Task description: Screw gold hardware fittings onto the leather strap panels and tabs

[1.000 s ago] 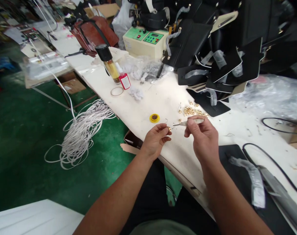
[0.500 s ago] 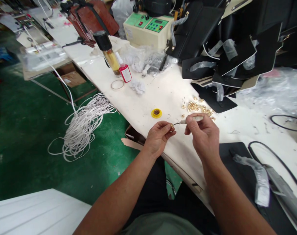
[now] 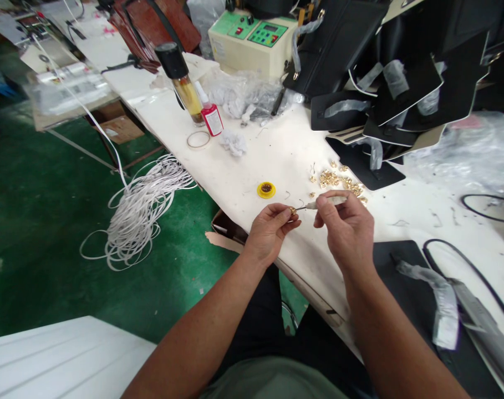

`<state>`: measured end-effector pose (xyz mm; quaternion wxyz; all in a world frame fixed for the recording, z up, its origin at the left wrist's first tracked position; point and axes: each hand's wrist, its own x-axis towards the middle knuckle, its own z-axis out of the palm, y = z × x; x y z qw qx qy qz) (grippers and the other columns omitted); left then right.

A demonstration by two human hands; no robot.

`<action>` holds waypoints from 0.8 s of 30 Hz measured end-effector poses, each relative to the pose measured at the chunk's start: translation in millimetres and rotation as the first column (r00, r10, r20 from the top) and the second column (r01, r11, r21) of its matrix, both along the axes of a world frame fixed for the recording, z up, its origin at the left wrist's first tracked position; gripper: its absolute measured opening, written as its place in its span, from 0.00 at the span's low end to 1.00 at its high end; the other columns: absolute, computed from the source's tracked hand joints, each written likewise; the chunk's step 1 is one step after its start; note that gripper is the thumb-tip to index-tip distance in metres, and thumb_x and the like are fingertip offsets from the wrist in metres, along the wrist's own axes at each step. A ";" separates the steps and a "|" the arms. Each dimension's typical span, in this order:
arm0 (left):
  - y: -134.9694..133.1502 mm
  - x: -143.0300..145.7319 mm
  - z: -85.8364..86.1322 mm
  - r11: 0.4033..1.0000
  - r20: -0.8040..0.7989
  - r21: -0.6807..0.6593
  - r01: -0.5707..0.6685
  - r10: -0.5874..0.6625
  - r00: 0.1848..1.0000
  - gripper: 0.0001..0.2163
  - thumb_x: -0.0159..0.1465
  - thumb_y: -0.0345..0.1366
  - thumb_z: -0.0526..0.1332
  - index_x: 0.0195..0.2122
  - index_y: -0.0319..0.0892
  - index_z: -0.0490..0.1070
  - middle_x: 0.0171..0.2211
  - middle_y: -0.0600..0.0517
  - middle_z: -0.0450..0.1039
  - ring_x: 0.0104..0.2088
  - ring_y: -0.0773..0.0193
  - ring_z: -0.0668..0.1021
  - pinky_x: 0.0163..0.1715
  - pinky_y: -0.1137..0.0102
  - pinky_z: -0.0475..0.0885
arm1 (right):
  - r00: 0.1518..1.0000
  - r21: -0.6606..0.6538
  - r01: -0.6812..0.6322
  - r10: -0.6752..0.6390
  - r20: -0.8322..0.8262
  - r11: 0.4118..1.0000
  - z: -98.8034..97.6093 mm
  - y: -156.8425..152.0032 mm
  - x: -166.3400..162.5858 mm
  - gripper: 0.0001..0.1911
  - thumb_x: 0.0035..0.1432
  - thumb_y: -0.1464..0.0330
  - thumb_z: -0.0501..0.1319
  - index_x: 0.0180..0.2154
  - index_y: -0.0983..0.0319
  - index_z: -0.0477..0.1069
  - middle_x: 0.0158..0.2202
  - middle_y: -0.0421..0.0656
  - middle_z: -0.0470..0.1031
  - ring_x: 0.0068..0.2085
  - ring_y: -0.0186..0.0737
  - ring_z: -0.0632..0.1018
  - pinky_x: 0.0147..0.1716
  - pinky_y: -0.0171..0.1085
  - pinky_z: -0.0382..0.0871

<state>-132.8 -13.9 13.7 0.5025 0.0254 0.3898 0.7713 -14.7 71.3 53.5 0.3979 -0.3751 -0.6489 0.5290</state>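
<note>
The left hand (image 3: pixel 272 230) has its grip pinched on a small gold fitting (image 3: pixel 293 210) above the near edge of the white surface (image 3: pixel 243 177), while the right hand's (image 3: pixel 349 230) grip is closed around the pale handle of a thin-tipped tool (image 3: pixel 337 200). The tool's tip points left at the fitting — whether it touches is too small to tell — and a yellow dish (image 3: pixel 266 190) sits just beyond the left hand, with loose gold pieces (image 3: pixel 329 178) scattered beyond the right.

Gold fitting (image 3: pixel 293 211), yellow dish (image 3: pixel 260 192)
</note>
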 end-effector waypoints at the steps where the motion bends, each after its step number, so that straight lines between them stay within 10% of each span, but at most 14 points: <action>1: 0.1 0.0 -0.1 1.000 0.002 0.000 0.001 -0.001 1.000 0.16 0.51 0.33 0.79 0.34 0.40 0.74 0.31 0.55 0.79 0.33 0.68 0.81 0.42 0.67 0.78 | 1.000 0.004 0.001 -0.001 0.002 1.000 0.0 -0.1 0.0 0.13 0.64 0.55 0.67 0.40 0.58 0.75 0.23 0.36 0.74 0.24 0.35 0.74 0.26 0.35 0.67; 24: 0.6 9.2 2.7 0.990 -0.232 -0.090 -0.111 0.087 0.969 0.14 0.50 0.36 0.78 0.33 0.41 0.75 0.31 0.54 0.80 0.33 0.66 0.81 0.39 0.68 0.78 | 0.997 0.012 0.077 -0.077 -0.002 0.997 8.5 0.5 4.4 0.10 0.64 0.58 0.66 0.38 0.58 0.75 0.20 0.35 0.73 0.22 0.34 0.73 0.24 0.34 0.66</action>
